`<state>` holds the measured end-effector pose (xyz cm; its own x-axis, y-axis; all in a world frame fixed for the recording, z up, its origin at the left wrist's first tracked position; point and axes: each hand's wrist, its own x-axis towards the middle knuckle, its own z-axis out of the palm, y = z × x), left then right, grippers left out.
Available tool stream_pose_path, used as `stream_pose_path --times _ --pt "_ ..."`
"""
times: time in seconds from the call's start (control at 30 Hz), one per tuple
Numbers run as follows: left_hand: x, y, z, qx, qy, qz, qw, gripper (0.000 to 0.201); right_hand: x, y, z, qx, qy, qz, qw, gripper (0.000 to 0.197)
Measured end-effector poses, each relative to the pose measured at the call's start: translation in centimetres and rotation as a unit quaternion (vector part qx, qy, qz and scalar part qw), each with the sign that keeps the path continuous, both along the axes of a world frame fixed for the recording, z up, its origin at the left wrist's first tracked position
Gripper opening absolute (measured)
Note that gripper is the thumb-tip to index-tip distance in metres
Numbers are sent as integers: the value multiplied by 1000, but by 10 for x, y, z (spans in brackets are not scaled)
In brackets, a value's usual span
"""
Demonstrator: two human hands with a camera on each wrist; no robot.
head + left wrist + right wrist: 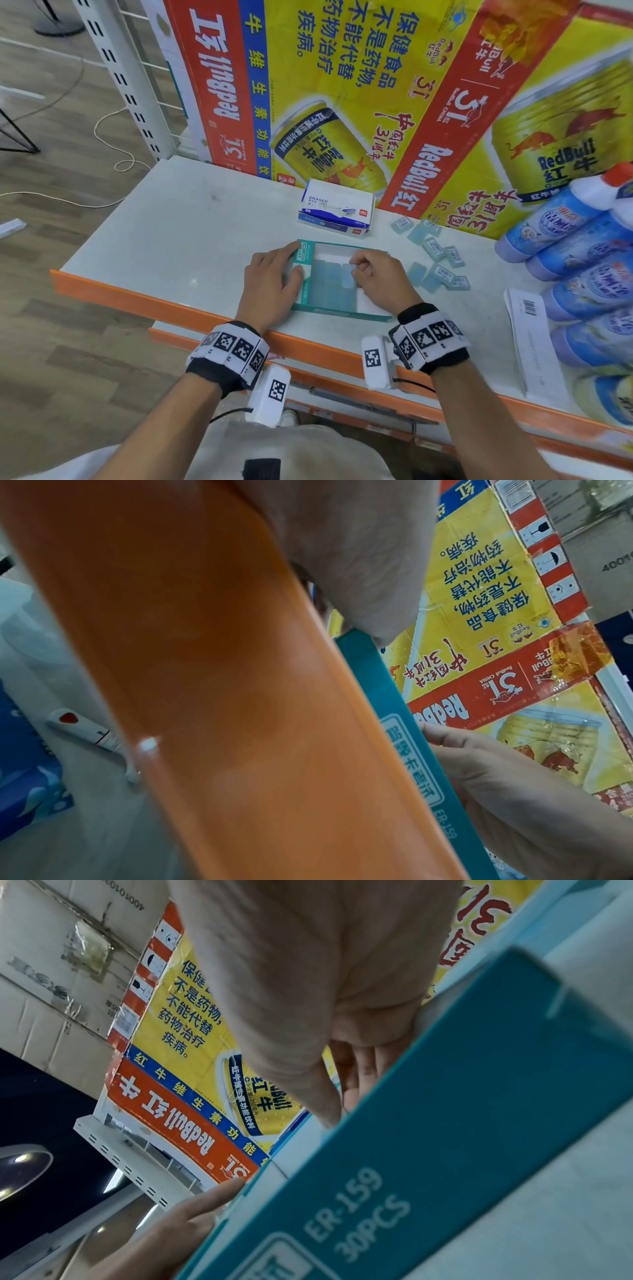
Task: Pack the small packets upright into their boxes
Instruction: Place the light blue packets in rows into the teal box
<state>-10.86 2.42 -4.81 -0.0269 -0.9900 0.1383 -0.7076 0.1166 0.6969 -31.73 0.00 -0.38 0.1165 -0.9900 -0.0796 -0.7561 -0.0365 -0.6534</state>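
We read "ER-159 30PCS" on the teal box's [445, 1137] wall; it lies open-topped at the shelf's [164, 233] front edge, long axis along that edge. Pale blue packets [330, 284] stand in a row inside, filling its left part. Our left hand [274, 284] rests with straight fingers on the box's left wall. Our right hand [380, 277] pinches the rightmost packet [348, 279]; its fingertips are partly hidden. Loose packets [438, 260] with barcodes lie toward the right. Behind sits a white box [337, 209] marked "ERASER", before RedBull cartons [342, 85].

Red Bull cartons [342, 85] stand behind blue cleaner bottles [575, 233].
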Motion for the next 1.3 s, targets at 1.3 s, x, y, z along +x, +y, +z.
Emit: stream_pose_path --times 1.3 --pt "-2 -1 -3 -6 -1 8 1000 50 -69 -81 -1 10 298 -30 954 34"
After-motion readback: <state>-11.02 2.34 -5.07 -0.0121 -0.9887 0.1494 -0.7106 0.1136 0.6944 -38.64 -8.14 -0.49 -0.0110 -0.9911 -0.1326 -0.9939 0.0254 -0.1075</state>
